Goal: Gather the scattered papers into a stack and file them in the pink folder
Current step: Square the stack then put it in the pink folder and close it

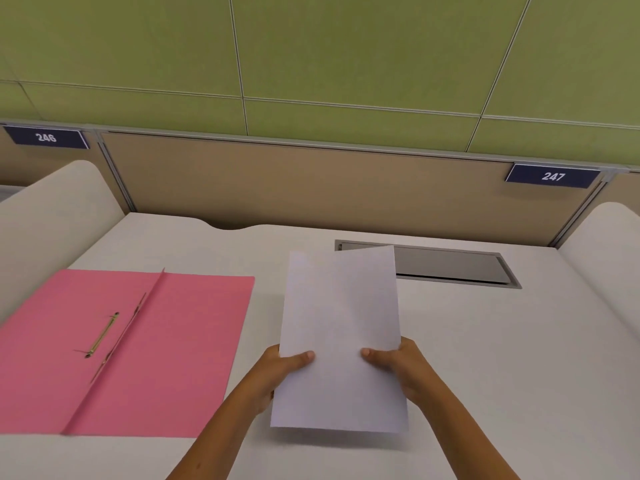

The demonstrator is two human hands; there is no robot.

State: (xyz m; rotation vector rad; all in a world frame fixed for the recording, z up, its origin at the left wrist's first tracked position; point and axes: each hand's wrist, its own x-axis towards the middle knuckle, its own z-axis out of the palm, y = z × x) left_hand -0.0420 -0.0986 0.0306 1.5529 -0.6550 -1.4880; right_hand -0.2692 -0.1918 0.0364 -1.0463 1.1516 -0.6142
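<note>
From the head camera I am watching the left hand (277,370) and the right hand (398,362) holding the stack of papers (341,337) up between them, just above the counter (485,341). Each thumb is lying flat on the top sheet while the other fingers are curling under the side edges, so both hands are pinching the stack at about its middle; the fingers beneath are hidden from me. The stack is looking squared, its near edge casting a shadow on the counter below and its far corner overlapping the front of the grey cable hatch (450,268) set into the surface. The pink folder (138,348) is lying open and flat to the left, its right edge sitting near the left forearm but apart from the papers, its metal fastener (103,335) resting on the left leaf beside the spine crease. I am seeing bare counter to the right of the hands as far as the cream side divider (609,258), and more between the folder's far edge and the tan back panel (311,181). Number plates reading 246 (46,137) and 247 (553,176) are sitting on the panel's top rail.
</note>
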